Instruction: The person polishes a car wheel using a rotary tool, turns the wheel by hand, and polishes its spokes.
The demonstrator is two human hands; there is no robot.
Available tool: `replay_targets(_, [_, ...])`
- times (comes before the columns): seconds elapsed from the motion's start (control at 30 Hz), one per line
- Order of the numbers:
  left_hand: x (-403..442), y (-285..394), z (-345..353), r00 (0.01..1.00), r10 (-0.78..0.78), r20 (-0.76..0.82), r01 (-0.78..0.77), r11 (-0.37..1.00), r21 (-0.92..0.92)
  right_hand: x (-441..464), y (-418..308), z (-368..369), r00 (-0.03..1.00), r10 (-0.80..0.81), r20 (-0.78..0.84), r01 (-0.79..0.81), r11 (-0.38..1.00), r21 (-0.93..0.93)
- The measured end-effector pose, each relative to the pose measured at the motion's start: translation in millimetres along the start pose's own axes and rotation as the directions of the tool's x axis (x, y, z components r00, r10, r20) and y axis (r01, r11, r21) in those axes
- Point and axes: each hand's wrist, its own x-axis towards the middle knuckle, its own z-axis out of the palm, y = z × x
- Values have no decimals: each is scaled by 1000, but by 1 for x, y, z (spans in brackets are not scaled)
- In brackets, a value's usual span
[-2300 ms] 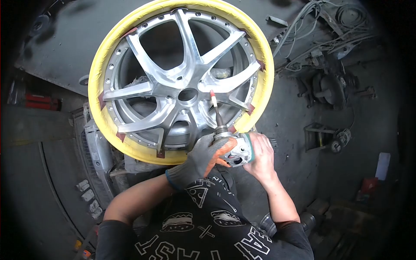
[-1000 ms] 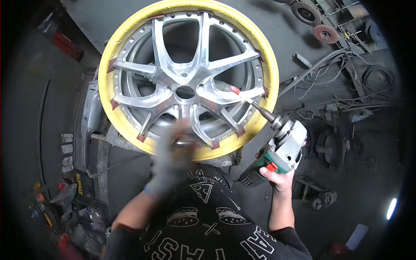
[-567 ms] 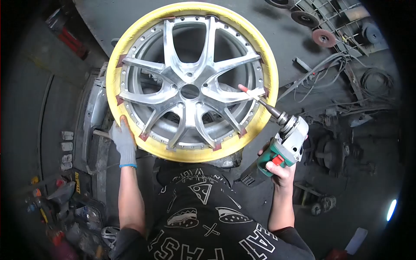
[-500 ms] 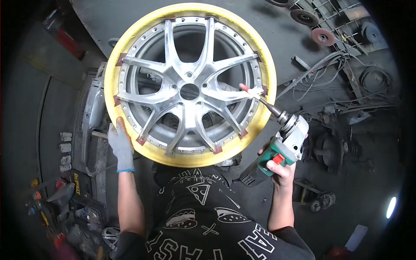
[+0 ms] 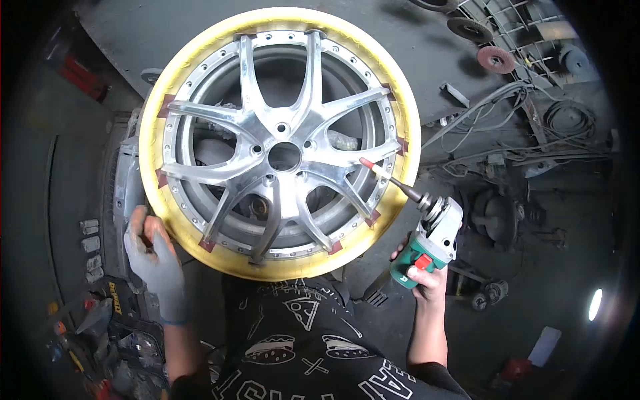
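In the head view, a large wheel (image 5: 288,193) fills the upper middle of the frame, its bare silver spokes (image 5: 249,67) facing the camera and a yellow covering (image 5: 287,268) running around its outer rim. Reddish-brown patches (image 5: 335,248) sit at the spoke ends. At the left of the frame, the left hand (image 5: 159,267), in a grey glove with orange on the fingers, is just beside the wheel's lower left edge; its fingers are loosely bent, with a gap between them and the thumb, and no object shows in them. Whether the fingertips touch the rim cannot be told. Right of centre, the bare right hand (image 5: 430,281) has its fingers wrapped around the green body of a power tool (image 5: 440,249), the thumb lying at a red switch (image 5: 423,262). The tool's dark shaft (image 5: 409,192) slants toward the upper left, and its red tip (image 5: 367,163) overlaps the right part of the wheel in the picture; contact there is unclear. A dark printed shirt (image 5: 299,350) takes up the bottom middle. In the upper right, a reddish disc (image 5: 497,59) and a dark disc (image 5: 469,29) lie near a wire rack (image 5: 510,32), with coiled cables (image 5: 568,119) below them.
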Motion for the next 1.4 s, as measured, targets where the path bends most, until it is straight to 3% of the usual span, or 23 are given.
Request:
replay_targets(0.03, [-3,18,-2,987,-109,116,125,983,-138,1,-1,1,1000,7,-4,-7,1000,-5])
replay_targets(0.07, [-4,51,0,911,-184,370,241,964,-114,3,-2,3,1000,16,7,-16,999,-41])
replay_targets(0.13, [-14,89,27,703,31,711,175,961,-214,8,-5,3,999,29,17,-27,996,-81])
replay_targets(0.17, [-19,108,41,546,135,827,178,946,-272,12,-4,2,998,35,49,-34,999,-30])
replay_targets(0.2, [-17,119,69,195,184,963,52,979,-198,16,-4,3,996,41,82,-43,999,21])
replay_targets(0.27, [-54,131,106,313,279,908,159,927,-340,19,-9,10,997,46,59,-46,999,8])
replay_targets(0.37, [-79,148,162,85,310,947,411,855,-317,19,-13,11,997,68,33,-66,997,-40])
replay_targets(0.4, [-100,150,183,53,276,960,735,639,-225,18,-14,13,999,16,-48,-19,997,-72])
replay_targets(0.43, [-104,152,189,27,265,964,858,488,-158,16,-14,13,991,-38,-125,24,994,-109])
replay_targets(0.47, [-107,154,195,1,253,968,945,316,-84,12,-15,3,992,25,-123,-41,991,-129])
replay_targets(0.57, [-99,162,200,-92,274,957,898,438,-39,14,-21,13,989,56,-134,-77,984,-162])
replay_targets(0.7, [-110,152,210,-125,260,957,924,381,17,19,-20,17,985,67,-160,-98,976,-196])
replay_targets(0.8, [-108,149,213,28,288,957,911,386,-143,23,-18,15,987,72,-142,-102,971,-218])
replay_targets(0.87, [-95,153,210,-202,255,946,929,356,102,25,-17,15,988,78,-134,-106,969,-225])
replay_targets(1.0, [-95,150,212,-274,235,932,924,333,188,27,-15,12,988,81,-128,-109,966,-232])
replay_targets(1.1, [-94,149,213,-117,295,948,936,353,5,27,-13,9,987,86,-137,-118,963,-241])
replay_targets(1.17, [-86,150,210,-178,210,961,856,515,46,29,-13,12,987,92,-133,-122,964,-238])
replay_targets(1.27, [-88,147,212,-204,216,955,908,406,102,32,-14,17,989,94,-117,-120,964,-238])
replay_targets(1.4, [-85,143,210,-254,158,954,881,445,161,34,-12,19,987,107,-117,-134,958,-253])
